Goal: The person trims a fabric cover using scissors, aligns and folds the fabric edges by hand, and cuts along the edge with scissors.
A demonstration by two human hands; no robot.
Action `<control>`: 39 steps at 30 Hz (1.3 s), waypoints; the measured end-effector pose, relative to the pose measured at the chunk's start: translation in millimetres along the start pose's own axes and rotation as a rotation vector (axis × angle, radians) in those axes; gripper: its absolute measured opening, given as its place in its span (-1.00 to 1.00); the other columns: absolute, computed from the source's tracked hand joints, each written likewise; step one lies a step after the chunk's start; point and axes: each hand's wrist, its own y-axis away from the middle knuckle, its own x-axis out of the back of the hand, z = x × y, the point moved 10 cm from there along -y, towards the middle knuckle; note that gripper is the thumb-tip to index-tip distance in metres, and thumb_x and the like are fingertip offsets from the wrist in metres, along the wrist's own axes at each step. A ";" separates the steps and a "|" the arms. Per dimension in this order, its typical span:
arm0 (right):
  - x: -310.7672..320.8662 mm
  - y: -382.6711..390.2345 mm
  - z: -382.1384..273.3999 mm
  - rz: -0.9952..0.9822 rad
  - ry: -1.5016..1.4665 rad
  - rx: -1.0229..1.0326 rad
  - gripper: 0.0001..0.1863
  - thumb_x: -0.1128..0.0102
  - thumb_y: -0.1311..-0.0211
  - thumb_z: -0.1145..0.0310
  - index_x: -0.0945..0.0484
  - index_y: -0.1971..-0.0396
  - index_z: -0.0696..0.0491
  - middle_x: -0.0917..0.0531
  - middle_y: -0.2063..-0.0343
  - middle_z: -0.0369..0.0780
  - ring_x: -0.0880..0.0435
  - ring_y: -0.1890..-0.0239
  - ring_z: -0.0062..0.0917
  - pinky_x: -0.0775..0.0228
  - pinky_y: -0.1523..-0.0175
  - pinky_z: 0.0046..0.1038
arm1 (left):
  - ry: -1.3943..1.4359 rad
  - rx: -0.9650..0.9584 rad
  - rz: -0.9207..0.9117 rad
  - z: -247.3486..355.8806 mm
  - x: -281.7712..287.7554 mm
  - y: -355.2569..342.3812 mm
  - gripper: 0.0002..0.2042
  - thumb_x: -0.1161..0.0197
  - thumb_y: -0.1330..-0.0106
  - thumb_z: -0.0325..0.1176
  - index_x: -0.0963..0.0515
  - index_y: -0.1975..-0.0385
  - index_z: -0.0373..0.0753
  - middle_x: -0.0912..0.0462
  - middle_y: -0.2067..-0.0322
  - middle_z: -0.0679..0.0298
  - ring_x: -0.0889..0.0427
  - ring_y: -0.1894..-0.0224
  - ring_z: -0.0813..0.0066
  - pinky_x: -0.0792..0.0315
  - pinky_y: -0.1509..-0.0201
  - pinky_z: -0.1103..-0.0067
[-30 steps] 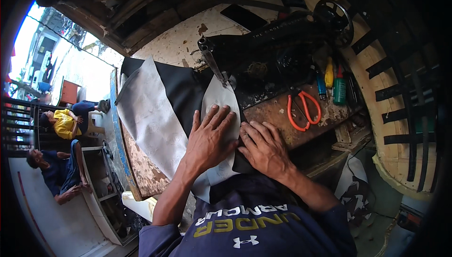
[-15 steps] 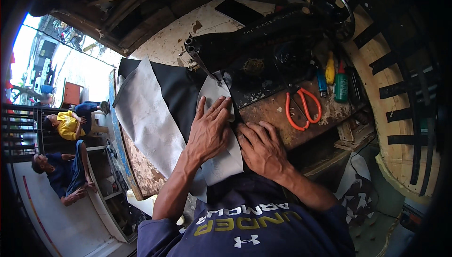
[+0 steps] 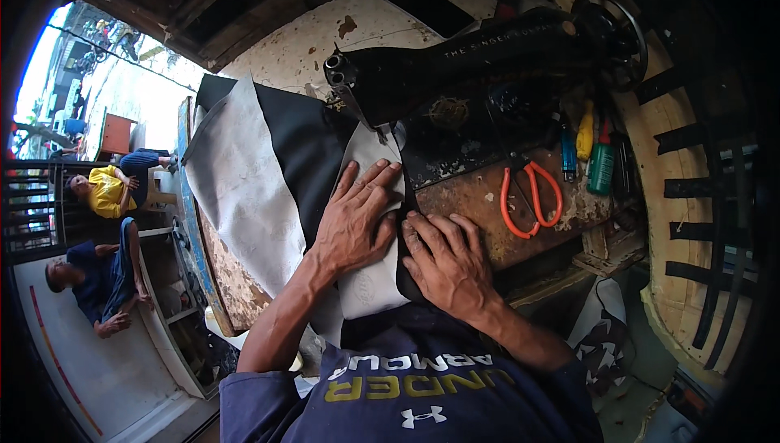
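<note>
A black sewing machine [image 3: 455,57] stands across the table, its presser foot [image 3: 382,131] down at the far end of a pale grey strip of leather-like material [image 3: 370,290]. My left hand [image 3: 355,216] lies flat on this strip, fingers stretched toward the foot. Just to its right, my right hand [image 3: 447,260] rests palm down by the strip's right edge, fingers slightly bent, holding nothing. Left of the strip spreads a black sheet [image 3: 305,151], with a larger pale grey piece [image 3: 240,167] lying along it. The underside of both palms is hidden.
Orange-handled scissors [image 3: 532,199] lie on the worn wooden table right of my hands. Beyond them are a blue lighter [image 3: 568,155], a yellow-handled tool [image 3: 585,130] and a green bottle [image 3: 600,168]. A phone [image 3: 429,8] lies behind the machine. Two people sit off to the left.
The whole view has tilted and shifted slightly. My right hand sits a little closer to the left one. Both hands stay on or beside the grey strip under the foot.
</note>
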 end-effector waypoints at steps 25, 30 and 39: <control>-10.4 -8.6 -1.4 0.054 0.011 -0.043 -0.70 -0.28 -0.27 0.37 -0.76 0.08 0.20 -0.55 -0.33 -0.11 -0.46 -0.32 -0.25 -0.22 -0.47 -0.04 | -0.011 0.066 0.069 0.1 27.6 -19.4 -0.61 -0.20 -0.45 -0.37 -0.57 -0.24 -0.30 -0.62 -0.31 0.10 -0.48 -0.42 0.08 -0.11 -0.62 0.05; -12.9 -8.7 -0.5 0.073 -0.010 -0.046 -0.71 -0.27 -0.29 0.37 -0.75 0.13 0.27 -0.59 -0.28 -0.08 -0.47 -0.32 -0.20 -0.22 -0.47 0.00 | -0.078 0.116 0.085 8.7 20.2 -17.2 -0.60 -0.17 -0.48 -0.37 -0.57 -0.27 -0.31 -0.58 -0.34 0.05 -0.46 -0.43 0.03 -0.16 -0.59 0.09; -11.8 -3.2 -12.2 -0.011 -0.052 0.014 -0.70 -0.26 -0.29 0.33 -0.77 0.14 0.23 -0.50 -0.40 -0.03 -0.38 -0.45 -0.10 -0.11 -0.57 0.08 | -0.053 0.195 0.135 -5.6 25.5 -9.1 -0.57 -0.30 -0.37 -0.37 -0.61 -0.26 -0.18 -0.50 -0.26 0.01 -0.45 -0.35 -0.08 -0.27 -0.49 0.12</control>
